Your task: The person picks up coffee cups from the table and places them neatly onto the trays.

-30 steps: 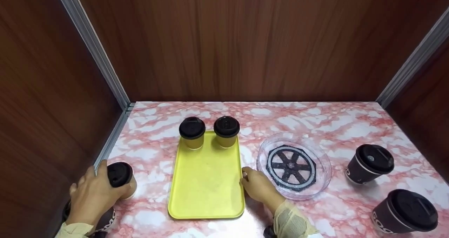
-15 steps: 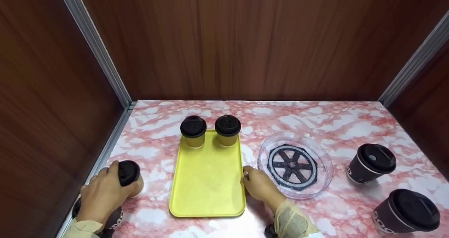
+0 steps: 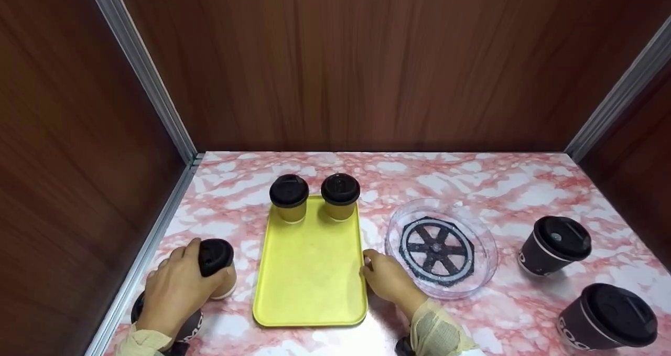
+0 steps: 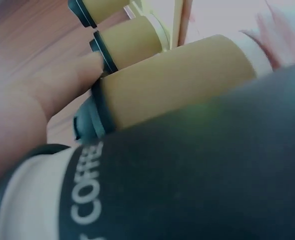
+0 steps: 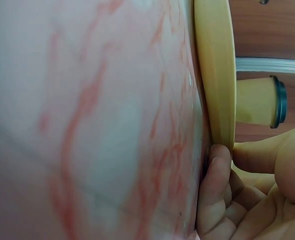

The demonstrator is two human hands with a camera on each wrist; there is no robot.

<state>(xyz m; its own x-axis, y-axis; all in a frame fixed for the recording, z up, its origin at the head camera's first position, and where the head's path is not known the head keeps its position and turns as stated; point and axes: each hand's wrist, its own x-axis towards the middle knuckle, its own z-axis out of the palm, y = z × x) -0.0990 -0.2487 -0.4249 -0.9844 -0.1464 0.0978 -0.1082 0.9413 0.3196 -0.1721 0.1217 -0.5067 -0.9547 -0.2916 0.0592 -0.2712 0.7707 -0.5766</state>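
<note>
My left hand [image 3: 178, 289] holds a tan paper cup [image 3: 225, 283] with a black lid, left of the yellow tray [image 3: 310, 272]. In the left wrist view the fingers lie along the lid of this tan cup [image 4: 172, 82]. A dark printed paper cup [image 3: 193, 328] stands under the left wrist, partly hidden by it. My right hand [image 3: 389, 277] pinches the tray's right rim between thumb and fingers, as the right wrist view shows at the tray edge [image 5: 220, 75]. Two tan lidded cups, one left [image 3: 291, 210] and one right [image 3: 339, 209], stand at the tray's far end.
Right of the tray lies a clear round plastic dish [image 3: 485, 261] with a black spoked wheel pattern [image 3: 436, 248]. Two dark lidded cups stand farther right, one behind [image 3: 548, 248] and one in front [image 3: 592, 319]. Wood panels [image 3: 335, 67] enclose the marbled table [image 3: 503, 188].
My left hand has moved right, toward the tray, with the tan cup. The dark cup under its wrist has shifted right too. The right hand and the tray stay in place.
</note>
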